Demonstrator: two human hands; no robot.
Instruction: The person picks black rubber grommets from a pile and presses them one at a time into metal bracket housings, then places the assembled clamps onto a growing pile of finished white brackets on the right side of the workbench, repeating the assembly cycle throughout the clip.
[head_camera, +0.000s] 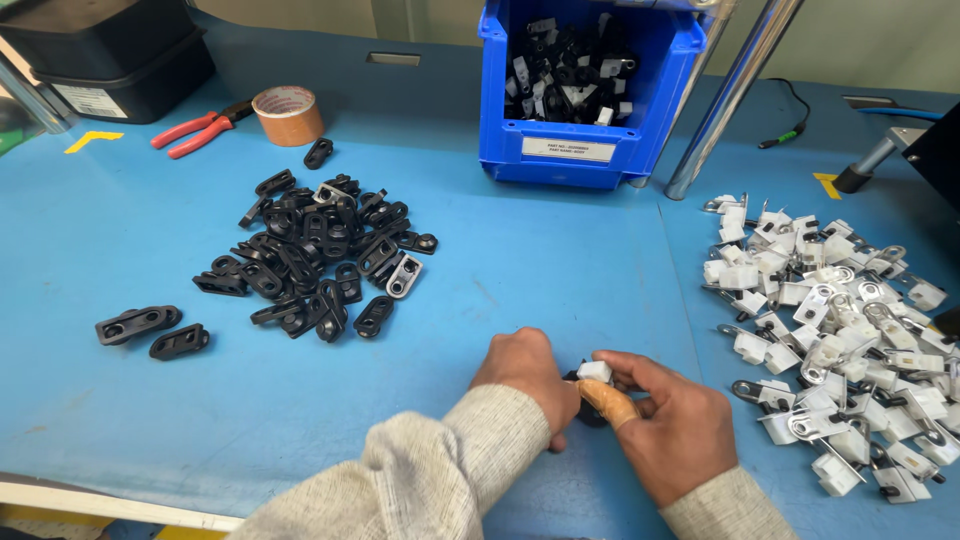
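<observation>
My left hand (525, 372) and my right hand (672, 425) meet low at the centre of the blue table (560, 260). Together they grip a small black clip with a white plastic piece (594, 371) on top, pinched between the fingers of both hands. A tan wrap covers my right thumb. Most of the black part is hidden by the fingers. A heap of black clips (320, 250) lies to the left of the hands. A heap of white-and-metal pieces (830, 340) lies to the right.
A blue bin (580, 140) of mixed parts stands at the back centre beside a metal pole (730, 95). Red-handled pliers (195, 130) and a tape roll (288, 114) lie back left, near black trays (120, 55). Two loose black clips (150, 330) lie at left.
</observation>
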